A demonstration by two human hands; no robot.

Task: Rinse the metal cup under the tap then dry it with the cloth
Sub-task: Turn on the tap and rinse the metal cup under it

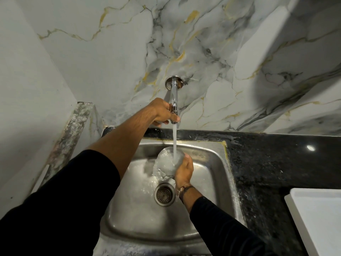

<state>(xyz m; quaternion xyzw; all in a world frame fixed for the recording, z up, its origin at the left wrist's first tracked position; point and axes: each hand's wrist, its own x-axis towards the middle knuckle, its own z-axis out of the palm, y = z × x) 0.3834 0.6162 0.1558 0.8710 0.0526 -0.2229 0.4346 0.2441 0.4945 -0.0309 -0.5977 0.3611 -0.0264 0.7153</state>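
Black sleeves are framing the scene nearest you, and just past them your right hand (183, 171) is wrapping around the side of the metal cup (167, 163), fingers closed on its wall, holding it low over the steel sink (208, 182), a little above and behind the drain strainer (164, 194). The cup is sitting directly in the water stream (174, 140), which is falling into its mouth and spilling over the rim. From here, you are best tilting the cup slowly so the flow is sweeping the whole inner wall, and turning it so the outside is getting washed too; keep it low in the basin so splashes are staying off the black granite counter (276, 163). A wet steel cup is likely slippery, so keep that grip firm. Farther on, your left hand (161, 112) is closing on the tap lever (173, 108) of the wall-mounted chrome tap (174, 89), ready to trim the flow if it is spraying. No cloth is showing anywhere, so you are needing to find it before drying.
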